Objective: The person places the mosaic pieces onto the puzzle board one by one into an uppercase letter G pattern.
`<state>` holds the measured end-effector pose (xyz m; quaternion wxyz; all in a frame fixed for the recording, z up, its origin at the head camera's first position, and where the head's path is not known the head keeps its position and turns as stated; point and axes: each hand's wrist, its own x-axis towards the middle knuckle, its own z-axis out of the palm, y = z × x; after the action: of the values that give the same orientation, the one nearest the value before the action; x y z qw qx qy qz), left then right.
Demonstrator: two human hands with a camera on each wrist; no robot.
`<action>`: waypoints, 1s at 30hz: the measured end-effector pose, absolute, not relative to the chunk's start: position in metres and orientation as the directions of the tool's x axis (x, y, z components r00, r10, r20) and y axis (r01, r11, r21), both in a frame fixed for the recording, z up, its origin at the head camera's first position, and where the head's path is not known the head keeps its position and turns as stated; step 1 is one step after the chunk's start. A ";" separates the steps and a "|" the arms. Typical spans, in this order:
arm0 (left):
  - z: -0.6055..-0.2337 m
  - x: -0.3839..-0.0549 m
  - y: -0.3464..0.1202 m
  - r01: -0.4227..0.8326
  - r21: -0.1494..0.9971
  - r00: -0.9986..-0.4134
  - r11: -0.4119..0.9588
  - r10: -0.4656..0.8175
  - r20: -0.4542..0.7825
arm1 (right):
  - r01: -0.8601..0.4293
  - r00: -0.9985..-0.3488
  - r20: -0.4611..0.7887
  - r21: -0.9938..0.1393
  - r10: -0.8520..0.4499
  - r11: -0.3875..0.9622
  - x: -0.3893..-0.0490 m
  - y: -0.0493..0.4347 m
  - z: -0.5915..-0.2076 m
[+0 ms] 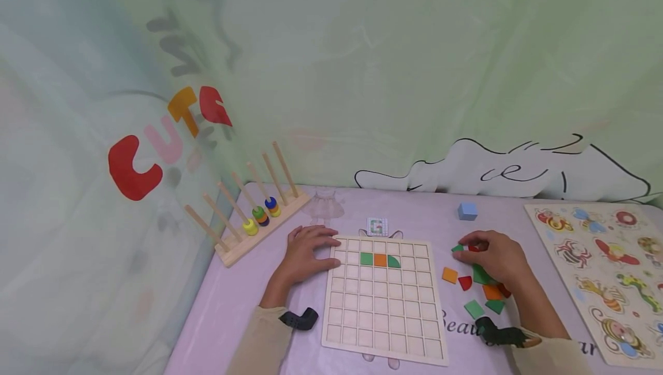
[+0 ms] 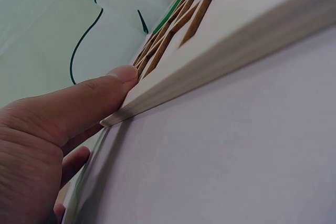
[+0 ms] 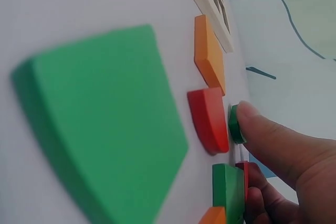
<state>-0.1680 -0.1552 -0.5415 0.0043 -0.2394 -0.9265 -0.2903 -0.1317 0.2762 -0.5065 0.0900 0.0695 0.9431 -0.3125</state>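
Note:
My left hand (image 1: 307, 251) rests at the upper left edge of a wooden grid board (image 1: 381, 325), thumb and fingertips on its rim; the left wrist view shows the thumb (image 2: 124, 74) on the frame. In the grid's upper part sit a green square (image 1: 366, 259), an orange square (image 1: 380, 260) and a green quarter-circle (image 1: 393, 261) in a row. Right of the board, my right hand (image 1: 499, 257) pinches a small green tile (image 3: 234, 124) between thumb and finger. Under and around this hand lie loose tiles: an orange square (image 1: 449, 275), a red quarter-circle (image 1: 465, 283) and several others.
A small pattern card (image 1: 377, 226) lies behind the board. At the left stands a wooden peg rack (image 1: 233, 254) with coloured rings. A blue block (image 1: 467, 211) sits at the back right, and an insect puzzle board (image 1: 585, 283) lies at the far right.

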 end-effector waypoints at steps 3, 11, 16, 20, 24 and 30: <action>-0.542 -0.168 -0.155 0.448 0.537 -0.885 0.715 0.441 0.150 | 0.183 -0.975 -0.208 -0.580 0.073 0.794 -0.131 0.276 -0.506; -0.542 -0.169 -0.156 0.443 0.533 -0.887 0.721 0.438 0.145 | 0.210 -0.969 -0.231 -0.577 0.089 0.790 -0.131 0.274 -0.505; -0.543 -0.169 -0.156 0.441 0.533 -0.888 0.722 0.437 0.142 | 0.205 -0.971 -0.221 -0.583 0.089 0.786 -0.131 0.272 -0.506; -0.542 -0.169 -0.156 0.440 0.533 -0.889 0.722 0.435 0.144 | 0.207 -0.971 -0.221 -0.601 0.088 0.772 -0.131 0.271 -0.506; -0.542 -0.169 -0.155 0.438 0.531 -0.890 0.726 0.434 0.141 | 0.186 -0.976 -0.203 -0.629 0.072 0.755 -0.129 0.269 -0.503; -0.541 -0.168 -0.154 0.436 0.535 -0.890 0.724 0.436 0.134 | 0.179 -0.982 -0.163 -0.686 0.091 0.705 -0.125 0.267 -0.496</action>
<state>-0.1684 -0.1543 -0.5414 -0.0006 -0.2348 -0.9284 -0.2881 -0.1253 0.2669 -0.4962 0.0587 0.0732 0.9215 -0.3770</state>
